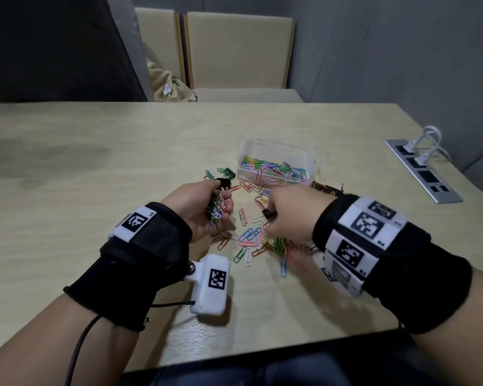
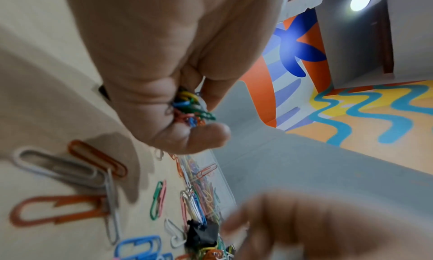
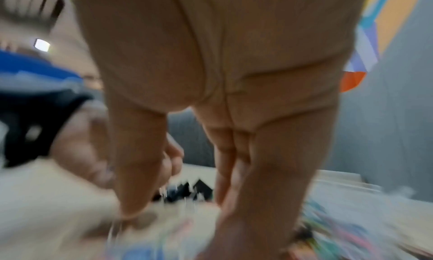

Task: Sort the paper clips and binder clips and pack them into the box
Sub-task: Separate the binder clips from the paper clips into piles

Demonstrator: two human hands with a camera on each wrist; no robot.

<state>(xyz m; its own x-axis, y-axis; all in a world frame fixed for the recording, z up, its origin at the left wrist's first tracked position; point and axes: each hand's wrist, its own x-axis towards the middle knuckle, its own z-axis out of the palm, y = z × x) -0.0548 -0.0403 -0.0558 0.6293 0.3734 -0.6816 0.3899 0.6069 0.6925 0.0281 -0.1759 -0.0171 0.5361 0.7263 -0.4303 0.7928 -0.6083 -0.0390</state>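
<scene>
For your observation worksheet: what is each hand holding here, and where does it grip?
The left hand grips a bunch of paper clips around their middle, fingers curled against the palm. The right hand is blurred; whether it holds anything cannot be told.

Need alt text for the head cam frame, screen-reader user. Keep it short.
Seen from above, the left hand grips a bundle of coloured paper clips while the right hand reaches into loose clips scattered on a pale wooden table. Beyond the hands sits a clear plastic box partly filled with paper clips, with black binder clips to its left.
</scene>
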